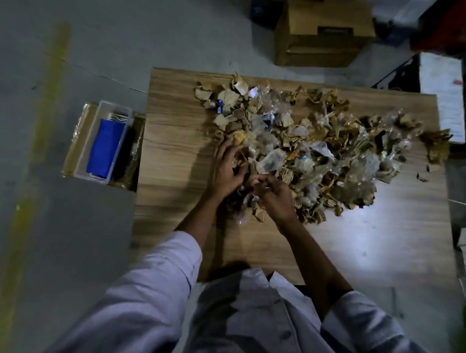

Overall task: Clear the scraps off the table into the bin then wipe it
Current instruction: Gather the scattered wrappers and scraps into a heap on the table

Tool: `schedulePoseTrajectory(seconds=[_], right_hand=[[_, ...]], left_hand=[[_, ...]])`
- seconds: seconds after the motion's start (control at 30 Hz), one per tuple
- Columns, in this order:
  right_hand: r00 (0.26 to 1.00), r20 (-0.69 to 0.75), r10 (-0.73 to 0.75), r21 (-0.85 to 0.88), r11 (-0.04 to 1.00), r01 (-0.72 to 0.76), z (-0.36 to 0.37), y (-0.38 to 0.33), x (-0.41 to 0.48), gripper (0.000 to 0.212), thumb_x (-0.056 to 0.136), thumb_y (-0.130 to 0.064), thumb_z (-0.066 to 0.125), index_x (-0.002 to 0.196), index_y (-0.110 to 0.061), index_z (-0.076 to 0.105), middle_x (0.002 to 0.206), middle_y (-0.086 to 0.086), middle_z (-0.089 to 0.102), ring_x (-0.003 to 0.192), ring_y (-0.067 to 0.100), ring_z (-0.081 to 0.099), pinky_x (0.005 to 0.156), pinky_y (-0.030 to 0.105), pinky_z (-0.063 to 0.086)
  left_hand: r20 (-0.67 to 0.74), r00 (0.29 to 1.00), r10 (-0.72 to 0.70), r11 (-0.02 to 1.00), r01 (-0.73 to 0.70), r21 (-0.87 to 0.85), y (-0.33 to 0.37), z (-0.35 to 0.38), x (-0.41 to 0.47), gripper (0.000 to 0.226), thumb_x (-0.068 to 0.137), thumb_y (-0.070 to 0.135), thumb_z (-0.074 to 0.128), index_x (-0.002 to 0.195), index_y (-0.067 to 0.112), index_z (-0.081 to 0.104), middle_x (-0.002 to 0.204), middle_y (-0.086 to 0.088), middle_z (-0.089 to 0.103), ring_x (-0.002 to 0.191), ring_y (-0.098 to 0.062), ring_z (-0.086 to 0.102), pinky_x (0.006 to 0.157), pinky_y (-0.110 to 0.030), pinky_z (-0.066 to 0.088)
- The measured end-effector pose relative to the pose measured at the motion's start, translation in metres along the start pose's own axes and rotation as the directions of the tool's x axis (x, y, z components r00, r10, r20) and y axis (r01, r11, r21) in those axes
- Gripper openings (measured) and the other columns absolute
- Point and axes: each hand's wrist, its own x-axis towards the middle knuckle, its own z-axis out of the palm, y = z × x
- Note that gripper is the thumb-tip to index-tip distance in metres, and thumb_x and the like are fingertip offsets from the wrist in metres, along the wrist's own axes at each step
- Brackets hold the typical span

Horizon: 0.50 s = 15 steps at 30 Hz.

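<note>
A wide heap of torn cardboard and crumpled clear plastic scraps (321,143) covers the far and middle part of the wooden table (175,136). My left hand (227,168) is at the heap's near left edge, its fingers curled round a clump of scraps. Just to its right, my right hand (275,197) also curls its fingers round scraps, and the two hands nearly touch. On the floor left of the table stands an open cardboard box (73,148); on it rests a clear tray (105,141) holding a blue cloth (105,146).
A closed cardboard box (321,30) stands on the floor beyond the table. A white slab (441,97) and dark objects lie at the far right. A yellow line (41,130) runs along the grey floor on the left. Bare tabletop shows near me.
</note>
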Motion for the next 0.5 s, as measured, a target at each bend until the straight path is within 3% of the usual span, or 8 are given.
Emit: schedulePoseTrajectory(seconds=[0.07,0.2,0.3,0.37,0.43,0.5], right_hand=[[1.000,0.005,-0.023,-0.028,0.999,0.023,0.001,-0.004,-0.001,0.018,0.105,-0.018,0.061,0.107,-0.031,0.074,0.097,-0.005,0.074,0.082,0.006,0.067,0.066,0.022,0.049],[0.986,0.000,-0.165,-0.108,0.980,0.164,0.012,-0.027,0.017,0.018,0.104,-0.024,0.062,0.116,-0.018,0.074,0.103,-0.001,0.077,0.080,0.012,0.073,0.069,0.037,0.061],[0.940,0.024,-0.341,-0.266,0.904,0.335,0.027,-0.057,0.041,0.025,0.104,-0.036,0.061,0.117,-0.017,0.073,0.102,-0.010,0.073,0.086,0.006,0.072,0.069,0.029,0.062],[0.909,0.073,-0.410,-0.313,0.856,0.411,0.039,-0.076,0.062,0.022,0.103,-0.028,0.065,0.118,-0.014,0.072,0.101,-0.012,0.069,0.086,0.003,0.068,0.073,0.028,0.062],[0.846,0.100,-0.524,-0.453,0.733,0.507,0.053,-0.090,0.092,0.028,0.096,-0.023,0.069,0.123,-0.016,0.071,0.114,0.000,0.069,0.103,0.017,0.066,0.086,0.043,0.059],[0.832,0.140,-0.537,-0.644,0.589,0.489,0.067,-0.099,0.125,0.052,0.087,-0.039,0.071,0.135,-0.022,0.065,0.136,0.011,0.060,0.130,0.035,0.051,0.105,0.059,0.045]], left_hand=[[0.001,0.999,0.042,0.999,-0.042,-0.011,0.005,-0.001,-0.011,0.060,0.091,0.049,0.063,0.138,0.011,0.059,0.154,-0.013,0.045,0.145,-0.032,0.038,0.114,-0.053,0.037],[-0.153,0.988,-0.030,0.994,0.013,-0.112,0.009,-0.024,-0.021,0.062,0.091,0.052,0.052,0.140,0.014,0.058,0.152,-0.008,0.049,0.144,-0.022,0.038,0.119,-0.044,0.027],[-0.246,0.966,-0.080,0.988,0.044,-0.151,-0.002,-0.039,-0.017,0.064,0.096,0.055,0.047,0.139,0.009,0.057,0.148,-0.011,0.052,0.142,-0.028,0.042,0.117,-0.051,0.031],[-0.255,0.953,-0.166,0.975,0.120,-0.187,-0.011,-0.048,-0.011,0.067,0.098,0.059,0.044,0.140,0.007,0.057,0.147,-0.014,0.053,0.141,-0.032,0.042,0.117,-0.052,0.031],[-0.253,0.940,-0.227,0.966,0.184,-0.183,-0.022,-0.053,-0.002,0.075,0.099,0.065,0.039,0.140,0.005,0.057,0.147,-0.016,0.054,0.141,-0.036,0.043,0.117,-0.053,0.031],[-0.243,0.939,-0.246,0.967,0.221,-0.125,-0.035,-0.055,0.012,0.081,0.099,0.069,0.035,0.144,0.003,0.054,0.151,-0.018,0.050,0.144,-0.038,0.040,0.119,-0.052,0.029]])
